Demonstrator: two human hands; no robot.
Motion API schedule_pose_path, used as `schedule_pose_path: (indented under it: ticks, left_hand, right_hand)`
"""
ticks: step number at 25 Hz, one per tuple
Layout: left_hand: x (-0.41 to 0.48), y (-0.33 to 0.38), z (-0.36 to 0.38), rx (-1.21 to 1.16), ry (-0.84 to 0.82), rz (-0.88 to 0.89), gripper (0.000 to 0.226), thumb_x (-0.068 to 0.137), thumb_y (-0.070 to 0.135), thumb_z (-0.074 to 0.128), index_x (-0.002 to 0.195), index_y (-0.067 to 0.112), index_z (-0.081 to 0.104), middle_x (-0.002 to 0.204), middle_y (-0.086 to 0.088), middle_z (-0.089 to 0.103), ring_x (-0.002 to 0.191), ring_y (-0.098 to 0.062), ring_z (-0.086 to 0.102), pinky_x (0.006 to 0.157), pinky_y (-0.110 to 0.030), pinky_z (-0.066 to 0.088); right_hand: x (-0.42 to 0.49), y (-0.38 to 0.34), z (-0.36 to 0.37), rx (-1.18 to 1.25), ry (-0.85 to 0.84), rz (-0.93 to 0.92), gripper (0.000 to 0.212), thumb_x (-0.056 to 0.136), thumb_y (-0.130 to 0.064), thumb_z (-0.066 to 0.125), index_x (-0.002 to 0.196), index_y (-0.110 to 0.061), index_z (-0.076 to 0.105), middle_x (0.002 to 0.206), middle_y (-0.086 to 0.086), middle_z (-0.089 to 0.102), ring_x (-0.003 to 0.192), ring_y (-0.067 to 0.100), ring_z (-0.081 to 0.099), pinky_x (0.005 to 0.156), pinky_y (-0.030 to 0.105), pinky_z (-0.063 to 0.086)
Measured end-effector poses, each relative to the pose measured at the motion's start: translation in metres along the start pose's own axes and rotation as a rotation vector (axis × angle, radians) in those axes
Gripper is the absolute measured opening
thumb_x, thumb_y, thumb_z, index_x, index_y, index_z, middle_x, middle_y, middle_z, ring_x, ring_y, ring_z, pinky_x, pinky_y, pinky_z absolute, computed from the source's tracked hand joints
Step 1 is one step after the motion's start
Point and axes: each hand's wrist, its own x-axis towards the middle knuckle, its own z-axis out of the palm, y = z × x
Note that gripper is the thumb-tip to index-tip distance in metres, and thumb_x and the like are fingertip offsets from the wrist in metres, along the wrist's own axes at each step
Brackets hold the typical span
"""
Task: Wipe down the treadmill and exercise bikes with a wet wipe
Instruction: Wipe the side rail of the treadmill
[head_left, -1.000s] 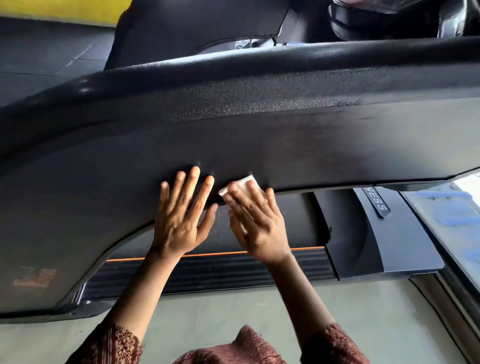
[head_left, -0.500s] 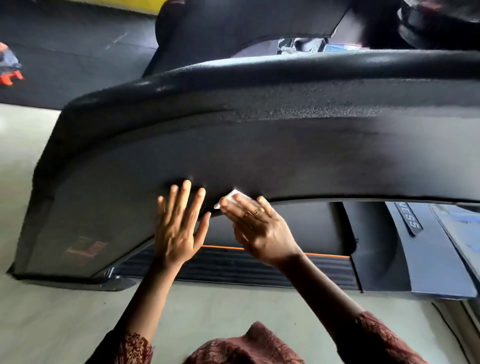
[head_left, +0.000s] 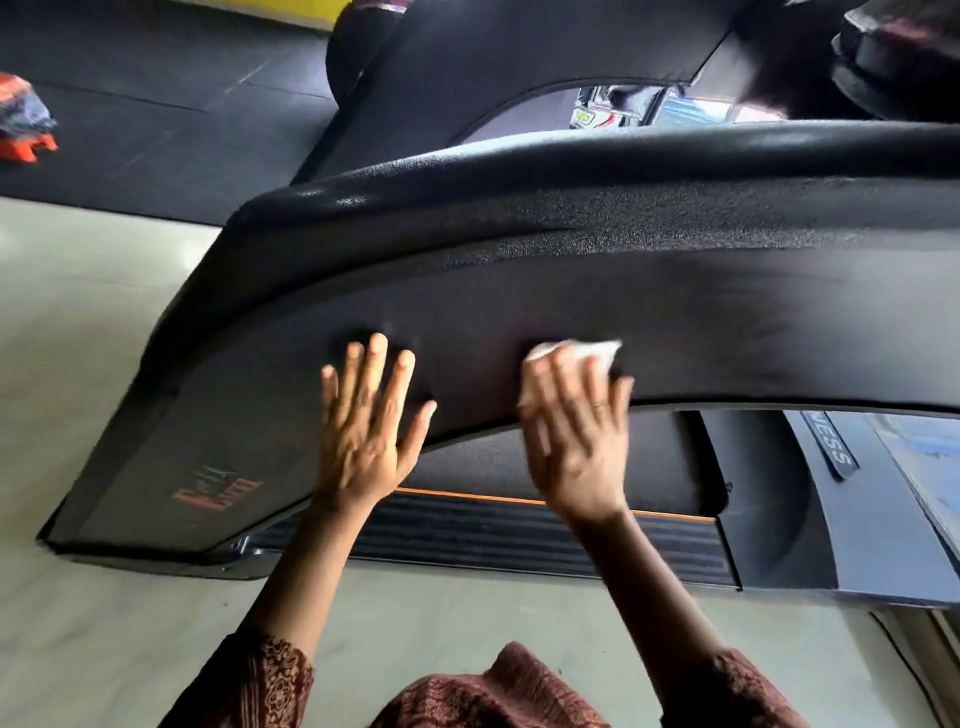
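The treadmill's broad black side arm (head_left: 675, 312) arches across the view, with its textured handrail along the top edge. My left hand (head_left: 366, 431) lies flat on the arm's side panel, fingers straight and spread. To its right, my right hand (head_left: 574, 431) presses a white wet wipe (head_left: 576, 351) against the same panel with straight fingers; the wipe shows above and left of my fingertips. This hand is blurred by motion. Under the arm I see the treadmill deck (head_left: 493, 535) with its orange stripe and ribbed side rail.
Pale floor (head_left: 104, 364) spreads left and below the treadmill. Dark rubber matting (head_left: 156, 119) lies at the back left, with an orange and dark object (head_left: 26, 124) at the left edge. A second black machine frame (head_left: 519, 67) stands behind the arm.
My right hand has slid the wipe to the right along the panel, away from my left hand. The left hand stays pressed in place. The view has shifted, showing more of the arm's left end.
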Motion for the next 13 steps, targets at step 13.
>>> schedule_pose_path:
  ticks: [13]
  left_hand:
    - [0.018,-0.004,0.001,-0.057,0.03,0.042,0.065,0.1,0.036,0.043,0.153,0.018,0.01,0.161,0.0,-0.002,0.148,-0.019,0.003,0.119,-0.04,0.007]
  right_hand:
    - [-0.012,-0.018,0.014,0.07,0.007,0.091,0.043,0.1,-0.022,0.032,0.143,-0.018,0.028,0.151,0.012,0.028,0.138,0.027,0.02,0.11,0.045,0.021]
